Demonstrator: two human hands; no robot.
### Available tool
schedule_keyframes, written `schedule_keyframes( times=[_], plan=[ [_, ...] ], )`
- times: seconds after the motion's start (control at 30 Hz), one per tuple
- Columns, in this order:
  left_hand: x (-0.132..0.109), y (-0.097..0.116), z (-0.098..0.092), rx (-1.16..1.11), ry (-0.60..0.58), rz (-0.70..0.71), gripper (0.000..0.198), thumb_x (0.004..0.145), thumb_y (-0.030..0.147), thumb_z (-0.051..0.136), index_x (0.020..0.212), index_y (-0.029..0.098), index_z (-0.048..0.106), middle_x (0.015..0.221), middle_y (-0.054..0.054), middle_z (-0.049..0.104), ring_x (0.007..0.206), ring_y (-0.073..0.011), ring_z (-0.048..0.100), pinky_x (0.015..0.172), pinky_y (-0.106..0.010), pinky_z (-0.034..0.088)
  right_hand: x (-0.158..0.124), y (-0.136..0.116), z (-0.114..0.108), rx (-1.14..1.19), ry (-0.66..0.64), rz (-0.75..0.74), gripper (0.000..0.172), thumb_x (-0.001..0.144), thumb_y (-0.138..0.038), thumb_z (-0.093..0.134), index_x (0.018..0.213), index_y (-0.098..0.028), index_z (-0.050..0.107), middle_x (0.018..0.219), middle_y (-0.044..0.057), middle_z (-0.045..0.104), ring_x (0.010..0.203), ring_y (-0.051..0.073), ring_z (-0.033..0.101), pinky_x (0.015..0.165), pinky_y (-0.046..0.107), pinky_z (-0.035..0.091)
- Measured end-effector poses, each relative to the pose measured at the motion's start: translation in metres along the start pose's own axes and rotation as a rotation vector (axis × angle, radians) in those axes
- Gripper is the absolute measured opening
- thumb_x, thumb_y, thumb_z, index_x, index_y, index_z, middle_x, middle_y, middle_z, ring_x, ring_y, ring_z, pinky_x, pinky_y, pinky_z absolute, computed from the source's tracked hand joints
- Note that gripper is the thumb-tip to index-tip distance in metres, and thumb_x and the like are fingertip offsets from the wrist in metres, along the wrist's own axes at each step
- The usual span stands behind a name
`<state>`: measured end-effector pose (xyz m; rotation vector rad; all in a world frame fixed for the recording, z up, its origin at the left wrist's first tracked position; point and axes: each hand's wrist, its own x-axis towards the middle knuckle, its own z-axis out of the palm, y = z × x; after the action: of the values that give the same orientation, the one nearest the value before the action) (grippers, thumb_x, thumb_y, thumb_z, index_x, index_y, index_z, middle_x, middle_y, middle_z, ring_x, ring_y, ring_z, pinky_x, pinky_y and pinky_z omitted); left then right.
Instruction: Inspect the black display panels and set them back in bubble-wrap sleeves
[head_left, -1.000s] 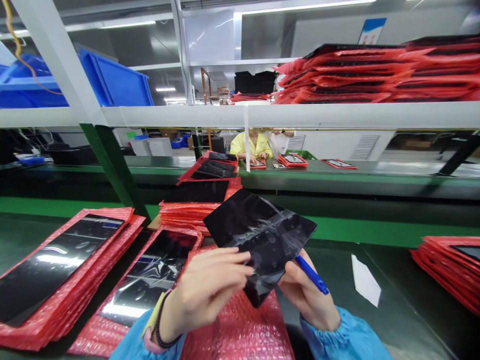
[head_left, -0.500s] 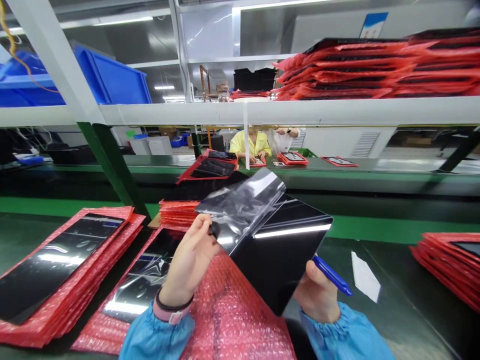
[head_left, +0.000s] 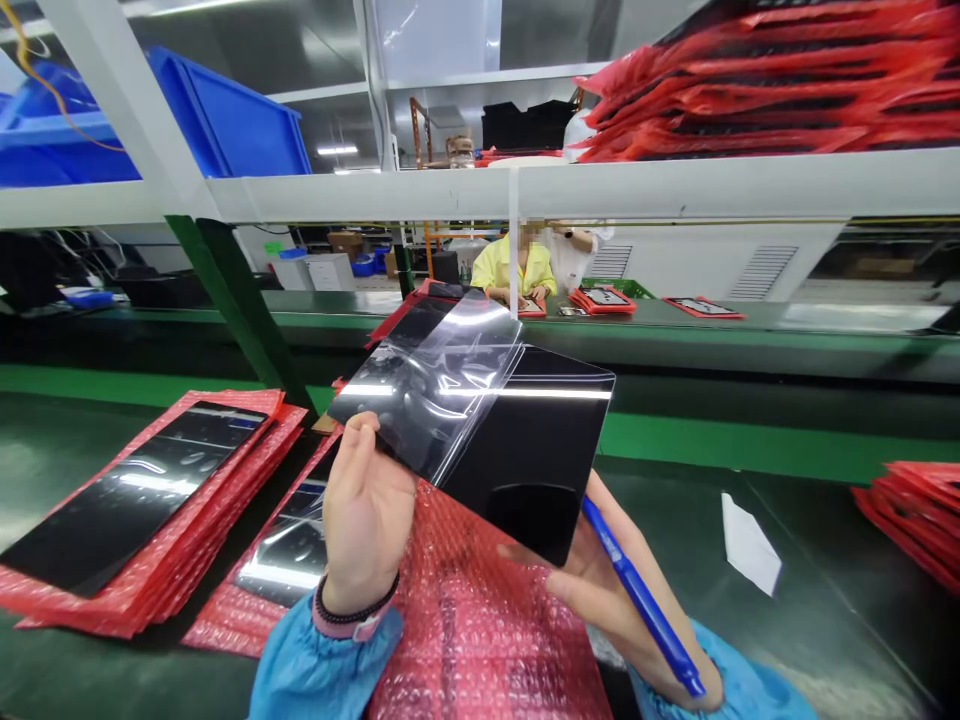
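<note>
Head view: left grip [head_left: 367, 515] pinches clear creased film [head_left: 450, 375]; right grip [head_left: 601, 592] clamps glossy panel [head_left: 532, 435].

The black panel [head_left: 544, 440] is smooth and mirror-glossy, its clear film [head_left: 457, 390] shiny, creased plastic. The blue pen [head_left: 642, 597] looks like sleek plastic. At six o'clock, red bubble wrap [head_left: 487, 650] gleams bumpily; at four, a white slip [head_left: 750, 545] looks like matt paper.

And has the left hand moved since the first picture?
Yes: the left hand has moved leftward in the picture, closer to the fixed green post.
</note>
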<state>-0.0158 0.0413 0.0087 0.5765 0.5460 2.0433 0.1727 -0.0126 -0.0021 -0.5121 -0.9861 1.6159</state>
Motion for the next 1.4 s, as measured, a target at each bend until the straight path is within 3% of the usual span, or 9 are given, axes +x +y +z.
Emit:
schedule_keyframes(
  times=[0.17,0.5,0.77,0.93,1.1,1.23,1.4],
  plan=[
    [-0.001,0.003,0.002,0.009,0.026,0.009,0.007,0.084,0.023,0.063,0.087,0.02,0.069,0.094,0.0,0.066,0.102,-0.0163,0.059,0.104,-0.036,0.041,-0.002,0.003,-0.001,0.011,-0.005,-0.002,0.074,0.072,-0.01,0.078,0.135,-0.037,0.049,0.136,0.004,0.059,0.129,0.026,0.053,0.103,0.046,0.047],
    [-0.001,0.007,0.006,0.014,0.036,0.054,0.007,0.083,0.019,0.062,0.084,0.02,0.069,0.084,0.002,0.065,0.085,-0.0119,0.062,0.093,-0.028,0.048,-0.001,0.007,-0.003,-0.022,-0.054,-0.054,0.063,0.079,-0.021,0.074,0.136,-0.034,0.05,0.126,0.005,0.066,0.116,0.026,0.063,0.102,0.043,0.047],
    [0.001,0.006,0.002,0.042,0.032,0.065,0.005,0.082,0.021,0.064,0.084,0.021,0.068,0.085,0.003,0.066,0.087,-0.0122,0.063,0.087,-0.025,0.049,0.001,0.002,0.002,-0.075,0.022,-0.071,0.051,0.083,-0.029,0.07,0.132,-0.03,0.056,0.117,0.005,0.071,0.121,0.026,0.059,0.103,0.042,0.046],
    [0.003,0.005,0.002,0.043,0.023,0.053,0.005,0.079,0.022,0.066,0.084,0.02,0.068,0.085,0.004,0.066,0.084,-0.0116,0.063,0.084,-0.025,0.05,-0.001,-0.001,0.002,-0.02,0.106,-0.019,0.036,0.086,-0.036,0.067,0.121,-0.033,0.066,0.108,0.003,0.075,0.11,0.026,0.067,0.1,0.043,0.048],
    [0.005,0.006,0.001,0.077,0.059,0.057,0.005,0.08,0.021,0.065,0.083,0.02,0.069,0.085,0.003,0.065,0.087,-0.0118,0.061,0.085,-0.023,0.048,-0.003,-0.003,0.001,-0.057,0.073,-0.018,0.035,0.084,-0.036,0.068,0.119,-0.029,0.067,0.107,0.004,0.075,0.111,0.027,0.066,0.096,0.041,0.051],
    [0.012,0.005,-0.003,0.151,0.064,0.155,0.007,0.078,0.017,0.064,0.078,0.019,0.07,0.08,0.003,0.062,0.083,-0.0106,0.059,0.083,-0.019,0.046,-0.003,-0.004,0.005,-0.154,0.018,-0.034,0.039,0.082,-0.035,0.071,0.12,-0.027,0.065,0.101,0.004,0.075,0.104,0.026,0.068,0.091,0.038,0.052],
    [0.023,0.004,-0.008,0.246,0.08,0.328,0.013,0.073,0.012,0.058,0.069,0.018,0.069,0.077,0.002,0.062,0.082,-0.0113,0.056,0.086,-0.02,0.044,-0.007,-0.006,0.005,-0.37,0.16,-0.133,0.022,0.078,-0.045,0.074,0.094,-0.03,0.074,0.075,0.0,0.072,0.076,0.022,0.068,0.076,0.032,0.055]
  ],
)
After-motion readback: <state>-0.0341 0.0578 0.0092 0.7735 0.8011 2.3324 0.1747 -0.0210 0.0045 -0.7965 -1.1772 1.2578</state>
